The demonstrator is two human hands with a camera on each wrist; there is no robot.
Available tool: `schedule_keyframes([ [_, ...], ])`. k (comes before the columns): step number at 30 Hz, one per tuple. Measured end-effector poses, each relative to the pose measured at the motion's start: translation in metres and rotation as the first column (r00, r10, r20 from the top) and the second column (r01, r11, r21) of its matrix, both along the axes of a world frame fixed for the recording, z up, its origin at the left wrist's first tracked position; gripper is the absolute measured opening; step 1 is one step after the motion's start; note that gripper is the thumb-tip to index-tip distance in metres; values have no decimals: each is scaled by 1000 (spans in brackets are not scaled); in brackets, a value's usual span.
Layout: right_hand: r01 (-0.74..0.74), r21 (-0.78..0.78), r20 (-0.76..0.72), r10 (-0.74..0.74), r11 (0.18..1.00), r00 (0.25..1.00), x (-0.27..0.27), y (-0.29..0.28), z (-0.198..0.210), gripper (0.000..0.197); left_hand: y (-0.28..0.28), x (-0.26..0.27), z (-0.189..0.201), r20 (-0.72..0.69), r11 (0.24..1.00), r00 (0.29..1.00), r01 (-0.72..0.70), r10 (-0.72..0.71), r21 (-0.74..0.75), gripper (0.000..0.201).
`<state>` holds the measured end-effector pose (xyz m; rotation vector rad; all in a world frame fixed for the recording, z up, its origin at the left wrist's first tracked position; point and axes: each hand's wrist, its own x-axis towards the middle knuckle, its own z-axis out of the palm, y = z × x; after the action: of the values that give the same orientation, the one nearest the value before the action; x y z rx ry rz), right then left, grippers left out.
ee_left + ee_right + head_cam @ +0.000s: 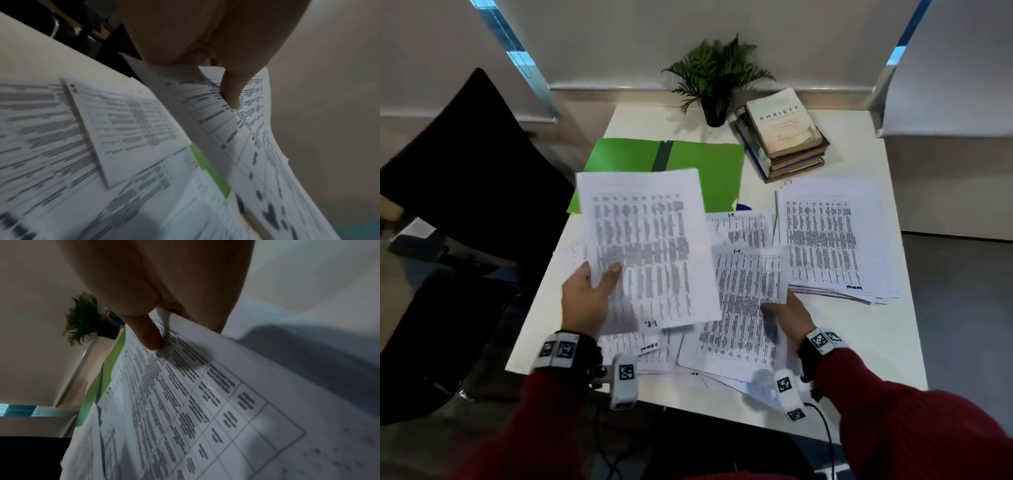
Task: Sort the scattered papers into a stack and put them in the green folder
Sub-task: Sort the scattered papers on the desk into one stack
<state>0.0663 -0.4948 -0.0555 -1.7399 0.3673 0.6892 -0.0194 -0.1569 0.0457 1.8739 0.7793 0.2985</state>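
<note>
Above the table (866,342), the left hand (585,298) pinches floppy printed sheets (647,246) near one edge; the right hand (789,317) seemingly pinches another sheet (746,301).

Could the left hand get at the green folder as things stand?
Probably not right away: the left hand grips a lifted sheet that hangs over the green folder; the hand would first have to put it down.
</note>
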Motion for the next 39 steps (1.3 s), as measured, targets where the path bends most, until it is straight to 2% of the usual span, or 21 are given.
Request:
schedule_keyframes([
  [1, 3, -5, -5, -3, 1000, 1000, 0, 11, -3, 40, -6, 3, -6, -52, 998, 997, 55, -56, -4, 27],
  [3, 69, 48, -87, -65, 996, 994, -2, 27, -9, 58, -24, 3, -33, -173, 988, 972, 157, -157, -16, 30],
  [6, 233, 163, -253, -187, 959, 949, 1, 54, -14, 101, -33, 0, -84, -366, 977, 910, 146, -194, -153, 79],
  [7, 242, 185, -261, -190, 952, 946, 1, 58, -20, 114, -37, 1, -95, -392, 971, 893, 161, -220, -179, 87],
  [8, 223, 142, -216, -189, 965, 958, -1, 62, -25, 120, -39, 3, -101, -411, 961, 872, 206, -266, -186, 83],
  [10, 142, -7, -36, -142, 990, 989, -4, 62, -64, 119, -32, 9, -102, -453, 947, 831, 292, -322, -136, 53],
  [12, 82, -144, 42, -77, 986, 996, -9, 69, -63, 124, -5, 15, -104, -468, 957, 839, 284, -278, -60, 38],
  [14, 114, -177, 74, -102, 978, 992, -10, 71, -83, 124, 36, 19, -111, -518, 982, 850, 168, -99, 87, 52],
  [15, 110, -186, 88, -95, 976, 992, -10, 75, -78, 120, 58, 19, -114, -571, 980, 821, 103, 13, 172, 66],
  [16, 126, -186, 103, -108, 975, 989, -12, 87, -54, 116, 79, 18, -117, -634, 973, 766, 53, 106, 227, 81],
  [17, 146, -170, 111, -128, 975, 985, -11, 91, -49, 110, 96, 16, -120, -695, 967, 700, 23, 166, 254, 94],
  [19, 156, -140, 121, -139, 978, 983, -12, 103, -37, 85, 122, 14, -124, -744, 974, 646, 6, 169, 227, 105],
  [21, 144, -146, 124, -126, 979, 984, -14, 110, -39, 73, 138, 12, -129, -728, 986, 678, 23, 104, 163, 99],
  [24, 155, -148, 131, -136, 977, 982, -15, 116, -42, 74, 145, 11, -127, -638, 983, 767, 54, 70, 173, 63],
  [26, 175, -165, 132, -154, 971, 979, -17, 119, -40, 84, 148, 12, -116, -485, 982, 866, -32, 120, 186, 40],
  [28, 200, -179, 173, -169, 963, 970, -17, 119, -39, 93, 152, 15, -99, -295, 977, 941, -117, 167, 178, 31],
  [30, 208, -144, 193, -179, 967, 965, -18, 120, -36, 100, 156, 15, -76, -106, 974, 977, -170, 186, 150, 21],
  [32, 210, -122, 180, -187, 970, 966, -18, 121, -35, 103, 150, 15, -51, 6, 982, 988, -157, 157, 109, 14],
  [35, 277, -85, 163, -261, 957, 952, -19, 127, -31, 100, 125, 8, -49, -21, 998, 999, -45, 46, 32, 18],
  [38, 358, -14, 114, -354, 934, 928, -16, 131, -30, 102, 92, -1, -76, -217, 998, 976, 23, -35, -58, 50],
  [39, 382, 13, 95, -381, 924, 920, -17, 132, -28, 110, 81, -7, -89, -279, 995, 958, 49, -70, -82, 56],
])
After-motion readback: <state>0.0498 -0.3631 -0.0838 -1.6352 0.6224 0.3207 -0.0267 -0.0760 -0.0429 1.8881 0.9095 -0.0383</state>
